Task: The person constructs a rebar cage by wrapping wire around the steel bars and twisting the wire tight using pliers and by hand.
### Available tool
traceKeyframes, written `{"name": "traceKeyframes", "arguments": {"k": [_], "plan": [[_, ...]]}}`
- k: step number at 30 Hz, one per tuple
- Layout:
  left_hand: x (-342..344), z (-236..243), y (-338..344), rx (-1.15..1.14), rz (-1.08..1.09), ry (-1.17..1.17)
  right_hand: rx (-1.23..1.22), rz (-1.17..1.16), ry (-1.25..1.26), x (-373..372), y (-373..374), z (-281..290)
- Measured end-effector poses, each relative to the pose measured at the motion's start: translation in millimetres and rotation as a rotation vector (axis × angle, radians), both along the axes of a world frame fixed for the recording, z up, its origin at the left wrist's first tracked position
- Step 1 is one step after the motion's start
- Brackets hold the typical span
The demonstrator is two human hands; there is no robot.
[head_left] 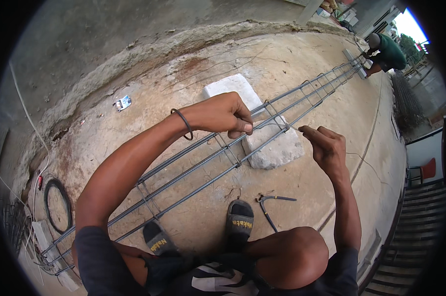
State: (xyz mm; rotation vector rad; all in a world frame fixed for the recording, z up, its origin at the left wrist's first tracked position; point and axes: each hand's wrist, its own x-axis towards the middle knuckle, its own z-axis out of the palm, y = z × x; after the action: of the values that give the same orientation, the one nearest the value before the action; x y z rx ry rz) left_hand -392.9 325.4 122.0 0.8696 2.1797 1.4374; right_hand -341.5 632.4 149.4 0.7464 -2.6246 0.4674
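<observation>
A long rebar cage (203, 165) of ribbed bars and square stirrups runs diagonally from lower left to upper right in front of me. My left hand (235, 118), with a dark band on its wrist, is closed in a pinch above the cage. My right hand (326, 148) is closed too, on the cage's right side. A thin tie wire (294, 128) stretches from its fingertips to the outer bar by a stirrup. The wire's line seems to continue across to my left fingertips. Beneath the cage here is a pale rough block (274, 150).
Pincers (268, 211) with dark handles lie open on the concrete floor near my sandals. Another white block (233, 91) sits beyond the cage. A wire coil (57, 204) lies at left. At the cage's far end another person (388, 54) crouches. A metal grille (410, 232) borders the right.
</observation>
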Motion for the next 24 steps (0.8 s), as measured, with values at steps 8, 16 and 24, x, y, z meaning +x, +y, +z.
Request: {"name": "traceKeyframes", "arguments": {"k": [8, 16, 24], "plan": [[35, 24, -17, -0.374, -0.198, 0.540, 0.341, 0.141, -0.092, 38, -17, 35], [55, -16, -3, -0.117, -0.349, 0.862, -0.462, -0.219, -1.133, 118, -3, 26], [30, -18, 28, 0.056, -0.134, 1.075, -0.908, -0.370, -1.273, 149, -11, 23]]}}
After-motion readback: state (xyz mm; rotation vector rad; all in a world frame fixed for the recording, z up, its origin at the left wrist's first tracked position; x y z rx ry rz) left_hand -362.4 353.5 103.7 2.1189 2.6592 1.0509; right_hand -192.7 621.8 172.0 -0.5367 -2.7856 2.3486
